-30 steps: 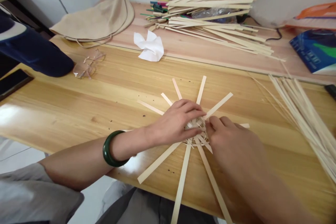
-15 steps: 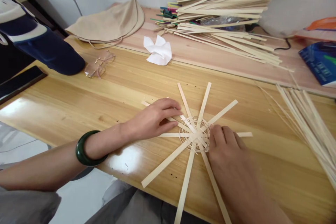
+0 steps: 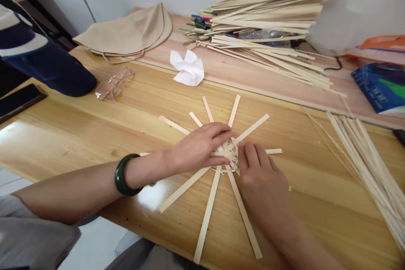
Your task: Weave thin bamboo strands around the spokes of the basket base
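Bamboo strips [image 3: 207,215] fan out like spokes from a small woven hub [image 3: 232,154] at the frame's centre on the tabletop [image 3: 79,135]. The left hand [image 3: 199,152] lies flat on the hub, fingers [image 3: 221,133] together and straight, gripping nothing; the right hand [image 3: 259,177] touches the hub's right edge with bent fingers [image 3: 248,152], whether pinching a strand cannot be told.

Left forearm: bare from elbow to left hand [image 3: 199,150], with a thick, smooth, glossy dark green bangle [image 3: 124,175] ringing the wrist. Left upper arm: short, loose light grey sleeve [image 3: 34,236], softly creased at the hem. Right forearm and right hand [image 3: 261,181]: bare throughout the visible length. Lower edge: grey lap garment [image 3: 152,258], folded in soft creases.
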